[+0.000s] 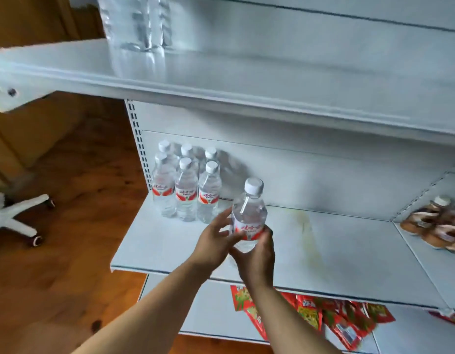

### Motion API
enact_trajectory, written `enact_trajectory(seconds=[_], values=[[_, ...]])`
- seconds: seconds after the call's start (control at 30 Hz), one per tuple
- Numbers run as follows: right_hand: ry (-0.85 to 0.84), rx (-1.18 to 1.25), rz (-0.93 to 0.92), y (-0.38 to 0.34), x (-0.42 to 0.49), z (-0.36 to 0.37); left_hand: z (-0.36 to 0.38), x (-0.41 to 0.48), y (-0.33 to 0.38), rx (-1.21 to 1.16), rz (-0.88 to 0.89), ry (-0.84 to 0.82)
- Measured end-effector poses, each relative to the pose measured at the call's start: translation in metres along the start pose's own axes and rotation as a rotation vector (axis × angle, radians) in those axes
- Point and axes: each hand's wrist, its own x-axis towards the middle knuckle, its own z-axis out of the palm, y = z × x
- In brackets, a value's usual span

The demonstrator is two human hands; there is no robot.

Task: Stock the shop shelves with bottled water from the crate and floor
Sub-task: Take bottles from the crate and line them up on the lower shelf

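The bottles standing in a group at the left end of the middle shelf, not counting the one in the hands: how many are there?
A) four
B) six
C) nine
B: six white caps show in the group of bottles on the middle shelf, in two rows of three; a seventh bottle is held by the left hand and right hand.

red snack packets [321, 318] lower shelf | pastries [435, 226] right | chair base [14, 215] floor

Both hands [216, 241] [257, 254] forward, fingers [222, 221] curled.
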Motion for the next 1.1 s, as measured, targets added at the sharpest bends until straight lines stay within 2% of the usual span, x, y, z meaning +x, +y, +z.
enact_trajectory(seconds=[0.23,0.4,0.57,0.77,0.93,1.1], values=[[-0.019,0.032,-0.188,0.085,0.080,0.069,0.002,0.094,-0.089,-0.061,0.117,0.089],[-0.153,-0.028,-0.352,0.115,0.120,0.081,0.003,0.132,-0.105,-0.073,0.242,0.121],[-0.167,-0.054,-0.406,0.122,0.147,0.086,0.021,0.152,-0.118,0.080,0.341,0.300],[-0.116,0.047,-0.439,0.127,0.164,0.112,0.029,0.146,-0.133,-0.008,0.263,0.358],[-0.139,0.032,-0.465,0.114,0.175,0.114,0.027,0.153,-0.131,-0.127,0.252,0.339],[-0.154,-0.013,-0.425,0.112,0.192,0.117,0.035,0.175,-0.139,-0.144,0.198,0.400]])
